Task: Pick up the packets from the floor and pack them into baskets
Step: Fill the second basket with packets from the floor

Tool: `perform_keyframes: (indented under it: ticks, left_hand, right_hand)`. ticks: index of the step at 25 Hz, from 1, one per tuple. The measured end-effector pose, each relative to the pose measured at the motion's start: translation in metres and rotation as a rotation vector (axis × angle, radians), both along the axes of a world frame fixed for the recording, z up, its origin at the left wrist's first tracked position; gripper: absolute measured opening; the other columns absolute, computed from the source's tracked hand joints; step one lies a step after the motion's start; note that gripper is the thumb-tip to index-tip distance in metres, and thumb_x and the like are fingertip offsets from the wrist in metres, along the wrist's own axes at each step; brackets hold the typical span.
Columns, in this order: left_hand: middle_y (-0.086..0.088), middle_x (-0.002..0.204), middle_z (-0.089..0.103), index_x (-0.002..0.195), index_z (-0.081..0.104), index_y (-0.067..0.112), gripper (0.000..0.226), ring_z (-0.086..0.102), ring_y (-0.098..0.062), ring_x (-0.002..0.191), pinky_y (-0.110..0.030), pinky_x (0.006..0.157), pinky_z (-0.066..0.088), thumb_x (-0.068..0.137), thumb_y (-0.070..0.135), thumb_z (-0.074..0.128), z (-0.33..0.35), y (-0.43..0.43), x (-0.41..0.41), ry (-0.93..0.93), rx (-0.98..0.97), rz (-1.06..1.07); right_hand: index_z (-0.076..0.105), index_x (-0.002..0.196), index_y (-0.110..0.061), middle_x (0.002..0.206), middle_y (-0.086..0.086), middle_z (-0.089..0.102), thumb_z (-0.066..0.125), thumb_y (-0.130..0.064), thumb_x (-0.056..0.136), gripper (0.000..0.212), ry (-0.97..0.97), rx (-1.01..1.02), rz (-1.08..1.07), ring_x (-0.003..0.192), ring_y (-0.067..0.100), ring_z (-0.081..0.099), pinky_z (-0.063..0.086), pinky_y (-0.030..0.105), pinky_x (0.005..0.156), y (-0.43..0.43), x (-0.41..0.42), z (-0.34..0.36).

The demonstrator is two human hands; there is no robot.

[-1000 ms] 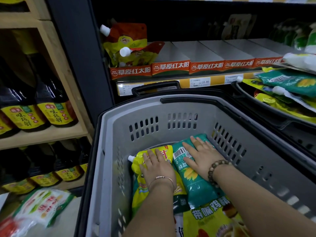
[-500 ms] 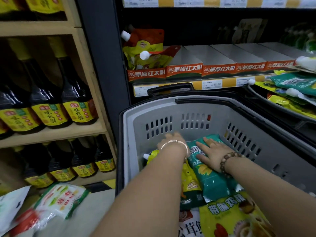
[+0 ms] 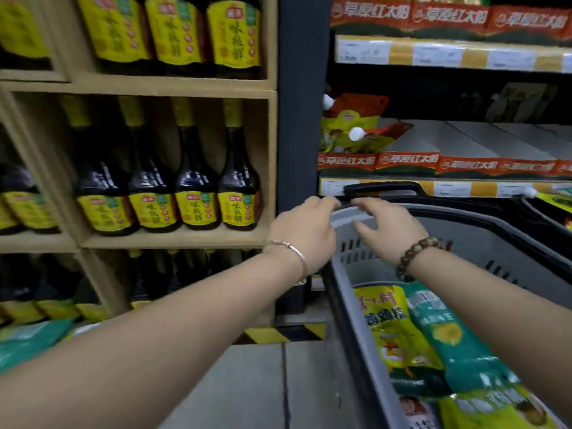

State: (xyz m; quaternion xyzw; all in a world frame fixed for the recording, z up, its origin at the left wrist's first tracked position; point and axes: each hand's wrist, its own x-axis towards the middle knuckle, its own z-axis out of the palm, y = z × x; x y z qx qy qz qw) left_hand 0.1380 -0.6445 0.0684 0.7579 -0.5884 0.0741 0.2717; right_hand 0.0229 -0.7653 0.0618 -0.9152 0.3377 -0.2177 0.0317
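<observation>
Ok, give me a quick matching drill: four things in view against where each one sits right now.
Things:
1. left hand
2. teal packet
3. soy sauce bottles
4. spouted pouches

Places:
A. on the wooden shelf
B. inside the grey basket
C. at the basket's far rim
D. in the red-fronted tray

Pairs: 1-C, 2-B, 3-A, 4-D.

Dark sauce bottles (image 3: 193, 181) on wooden shelving (image 3: 173, 241), red display trays (image 3: 408, 161) above price labels (image 3: 448, 188), yellow-black floor stripe (image 3: 278, 334)

A shop: wooden shelves (image 3: 173, 239) of dark sauce bottles (image 3: 193, 181), price-tag strips (image 3: 433, 54), a grey shopping basket (image 3: 349, 274)
</observation>
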Motion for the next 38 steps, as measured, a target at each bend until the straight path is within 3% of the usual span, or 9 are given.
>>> perform_keyframes:
  ticks: [6,8,10,18,23,28,33,38]
  left_hand:
    - [0.001,0.129,0.049,0.129,0.043,0.025,0.037,0.054,-0.025,0.109,-0.034,0.078,0.047,0.093,0.02,0.041,-0.028,0.102,0.109,-0.049,0.107,0.149]
    - [0.0,0.13,0.049,0.132,0.04,0.025,0.039,0.054,-0.027,0.109,-0.032,0.076,0.042,0.093,0.021,0.04,-0.048,0.128,0.142,-0.104,0.195,0.206]
    - [-0.002,0.129,0.049,0.133,0.039,0.023,0.04,0.053,-0.028,0.112,-0.034,0.083,0.041,0.093,0.021,0.04,-0.076,0.146,0.17,-0.105,0.285,0.26]
    - [-0.005,0.126,0.05,0.129,0.042,0.021,0.037,0.053,-0.029,0.113,-0.035,0.087,0.04,0.093,0.023,0.041,-0.173,0.195,0.263,0.077,0.392,0.423]
    - [-0.009,0.127,0.053,0.128,0.043,0.017,0.036,0.052,-0.029,0.116,-0.035,0.09,0.039,0.093,0.028,0.041,-0.229,0.215,0.292,0.21,0.515,0.592]
    - [-0.007,0.124,0.053,0.124,0.046,0.017,0.036,0.052,-0.028,0.115,-0.035,0.091,0.038,0.09,0.028,0.045,-0.27,0.216,0.297,0.211,0.625,0.571]
    - [-0.006,0.126,0.05,0.13,0.044,0.019,0.041,0.051,-0.029,0.115,-0.035,0.094,0.038,0.091,0.032,0.046,-0.282,0.203,0.311,0.086,0.642,0.417]
    - [-0.005,0.126,0.051,0.128,0.047,0.022,0.037,0.053,-0.029,0.113,-0.033,0.092,0.038,0.091,0.028,0.048,-0.285,0.211,0.317,0.185,0.609,0.355]
  right_hand:
    - [0.046,0.131,-0.026,0.127,0.001,0.054,0.041,-0.038,0.094,0.039,0.284,-0.267,0.192,0.113,0.022,0.054,0.047,0.034,0.082,0.083,0.1,0.012]
    - [0.048,0.129,-0.026,0.125,0.002,0.055,0.042,-0.036,0.094,0.037,0.322,-0.245,0.202,0.112,0.023,0.055,0.046,0.034,0.083,0.104,0.133,-0.004]
    - [0.047,0.13,-0.026,0.126,0.002,0.055,0.041,-0.036,0.094,0.038,0.345,-0.192,0.2,0.111,0.024,0.055,0.047,0.034,0.084,0.119,0.159,-0.028]
    - [0.047,0.129,-0.022,0.128,0.004,0.053,0.043,-0.035,0.094,0.038,0.559,-0.002,0.229,0.114,0.024,0.054,0.048,0.034,0.087,0.177,0.244,-0.13]
    - [0.047,0.123,-0.02,0.119,0.008,0.057,0.042,-0.032,0.094,0.032,0.741,0.031,0.221,0.105,0.028,0.058,0.048,0.032,0.077,0.198,0.268,-0.155]
    - [0.053,0.114,-0.017,0.113,0.007,0.06,0.042,-0.034,0.095,0.029,0.786,0.059,0.218,0.101,0.027,0.059,0.048,0.034,0.074,0.189,0.282,-0.192]
    - [0.05,0.123,-0.019,0.121,0.007,0.056,0.041,-0.034,0.095,0.033,0.721,0.232,0.151,0.107,0.027,0.056,0.05,0.037,0.08,0.201,0.308,-0.272]
    - [0.027,0.141,-0.019,0.139,0.01,0.038,0.051,-0.038,0.088,0.061,0.729,0.346,0.137,0.124,0.028,0.041,0.041,0.04,0.094,0.201,0.328,-0.323]
